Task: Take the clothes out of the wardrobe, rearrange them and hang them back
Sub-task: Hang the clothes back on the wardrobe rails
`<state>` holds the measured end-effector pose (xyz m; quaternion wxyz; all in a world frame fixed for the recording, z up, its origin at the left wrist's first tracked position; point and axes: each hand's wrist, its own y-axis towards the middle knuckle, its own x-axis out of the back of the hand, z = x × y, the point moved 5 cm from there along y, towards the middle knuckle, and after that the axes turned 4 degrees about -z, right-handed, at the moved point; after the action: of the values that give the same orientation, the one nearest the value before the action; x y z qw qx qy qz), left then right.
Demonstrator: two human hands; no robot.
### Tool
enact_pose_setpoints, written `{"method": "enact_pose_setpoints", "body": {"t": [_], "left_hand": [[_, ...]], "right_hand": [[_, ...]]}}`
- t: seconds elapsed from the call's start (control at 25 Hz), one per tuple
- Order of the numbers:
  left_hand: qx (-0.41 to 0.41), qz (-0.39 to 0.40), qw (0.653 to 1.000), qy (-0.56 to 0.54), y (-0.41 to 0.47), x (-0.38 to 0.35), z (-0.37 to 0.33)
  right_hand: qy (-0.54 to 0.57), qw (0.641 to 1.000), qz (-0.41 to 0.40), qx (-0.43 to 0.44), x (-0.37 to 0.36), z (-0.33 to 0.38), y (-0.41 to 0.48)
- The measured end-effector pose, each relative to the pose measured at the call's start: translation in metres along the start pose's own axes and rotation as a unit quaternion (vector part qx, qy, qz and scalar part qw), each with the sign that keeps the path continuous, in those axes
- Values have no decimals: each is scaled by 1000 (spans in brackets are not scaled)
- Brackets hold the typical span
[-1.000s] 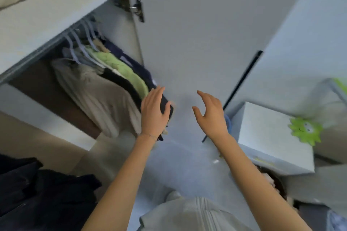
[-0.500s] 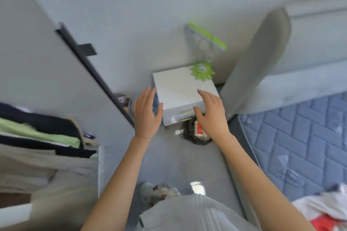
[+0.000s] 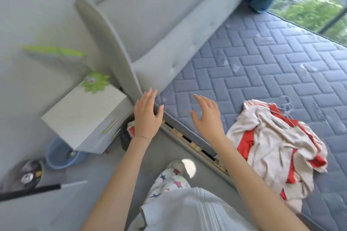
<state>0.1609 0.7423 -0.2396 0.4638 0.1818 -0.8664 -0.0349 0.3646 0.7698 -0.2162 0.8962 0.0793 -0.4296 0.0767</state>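
A cream and red garment [image 3: 270, 148] lies crumpled on the blue quilted mattress [image 3: 262, 65], with a pale wire hanger [image 3: 286, 106] at its far end. My left hand [image 3: 147, 115] hovers in the air over the mattress's near corner, fingers straight and holding nothing. My right hand [image 3: 207, 116] is raised over the mattress edge just left of the garment, fingers spread and loosely bent, also holding nothing. The wardrobe is out of view; only the dark edge of its door [image 3: 28, 192] shows at the lower left.
A white bedside cabinet [image 3: 84, 118] with a green toy [image 3: 94, 81] stands left of the grey padded headboard [image 3: 150, 24]. A blue basin [image 3: 60, 154] and a dark bin [image 3: 124, 137] sit on the grey floor. A window is at the far right.
My view has swung right, from the open wardrobe past the bedside cabinet to the bed. Both hands stay raised in front of me, holding nothing. The garment on the mattress has come into view.
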Motion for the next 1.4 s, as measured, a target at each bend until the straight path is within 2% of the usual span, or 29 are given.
{"method": "enact_pose_setpoints", "body": {"t": [0.36, 0.68, 0.84, 1.08, 1.24, 1.4], "left_hand": [[-145, 160, 975, -57, 77, -151, -148], [-221, 218, 948, -68, 69, -250, -273], [-209, 223, 949, -72, 36, -313, -336], [-158, 216, 962, -48, -18, -413, -400], [-130, 205, 968, -58, -35, -473, -416], [-110, 233, 965, -58, -47, -552, -401]], "right_hand": [[-23, 971, -141, -192, 105, -148, 11], [-19, 929, -221, -297, 183, -275, -28], [-15, 927, -201, -316, 218, -359, -53], [-7, 942, -122, -311, 242, -496, -70], [-15, 942, -76, -327, 229, -580, -74], [9, 928, -67, -365, 182, -668, -67]]}}
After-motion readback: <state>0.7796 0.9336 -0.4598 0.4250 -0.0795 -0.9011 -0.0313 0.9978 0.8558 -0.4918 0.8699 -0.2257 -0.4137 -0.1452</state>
